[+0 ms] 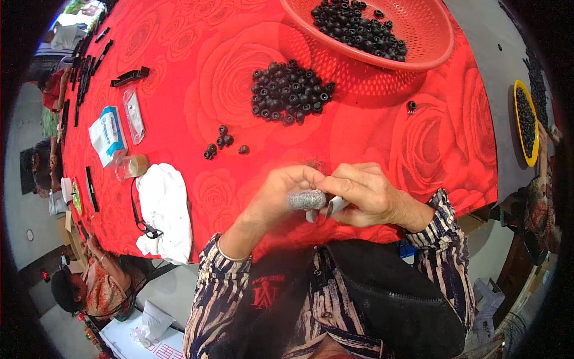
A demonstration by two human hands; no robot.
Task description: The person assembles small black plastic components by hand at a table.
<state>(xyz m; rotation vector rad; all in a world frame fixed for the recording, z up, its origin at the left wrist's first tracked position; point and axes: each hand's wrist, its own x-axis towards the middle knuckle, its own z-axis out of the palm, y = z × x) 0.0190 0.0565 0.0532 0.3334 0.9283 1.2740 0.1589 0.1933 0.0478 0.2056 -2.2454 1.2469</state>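
My left hand [272, 188] and my right hand [371, 194] meet over the near edge of the red cloth, fingertips closed together. A grey, fuzzy wrap [306, 199] covers a finger of my left hand. At my right fingers shows a white piece [338, 206] beside a thin dark strip; its kind is unclear. Whatever is pinched between the fingertips is hidden. Beyond my hands lies a pile of small round black parts with holes [290, 93]. A few more black parts [225, 141] lie to the left, and a single one [411, 106] lies to the right.
A red plastic colander [430, 45] holding many black parts stands at the far right. On the left are a white cloth [164, 209], glasses [149, 230], a cup [131, 167], a blue-white packet [108, 136] and black strips [89, 188]. Other people sit around; a yellow tray [518, 90] is at right.
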